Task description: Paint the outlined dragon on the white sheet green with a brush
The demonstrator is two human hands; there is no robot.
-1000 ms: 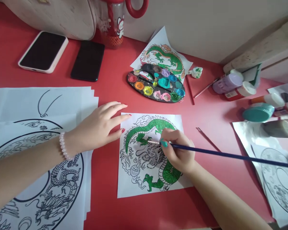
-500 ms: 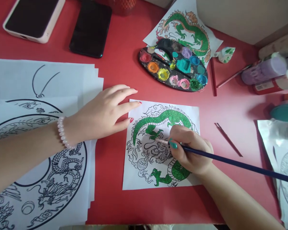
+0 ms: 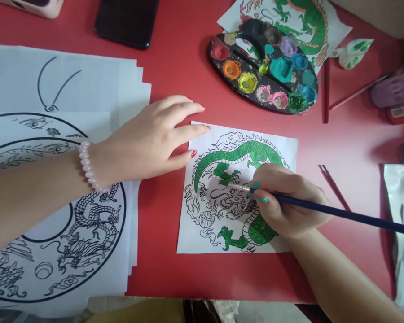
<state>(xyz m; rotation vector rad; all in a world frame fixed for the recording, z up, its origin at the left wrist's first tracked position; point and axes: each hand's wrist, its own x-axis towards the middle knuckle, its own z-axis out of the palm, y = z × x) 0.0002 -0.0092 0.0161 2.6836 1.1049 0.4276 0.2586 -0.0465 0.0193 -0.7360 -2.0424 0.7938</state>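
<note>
A small sheet with a dragon drawing (image 3: pixel 205 224), partly painted green, lies on the red table (image 3: pixel 175 89). My right hand (image 3: pixel 286 202) is closed round a long blue paintbrush (image 3: pixel 340 213), and the brush tip touches the drawing near the dragon's green claw. My left hand (image 3: pixel 148 139) lies flat with fingers stretched out. Its fingertips press the sheet's upper left corner. A pearl bracelet (image 3: pixel 89 168) circles the left wrist.
A black palette (image 3: pixel 265 67) with several paint wells sits behind the sheet, over a finished dragon print (image 3: pixel 323 22). A stack of larger line drawings (image 3: pixel 54 215) lies at left. A black phone (image 3: pixel 128 20), loose red brushes (image 3: pixel 335 193) and paint bottles (image 3: pixel 395 89) lie around.
The view has dropped and shifted left, so everything appears higher and further right in the frame. The brush tip stays on the drawing near the green claw. The left hand stays pressed on the sheet.
</note>
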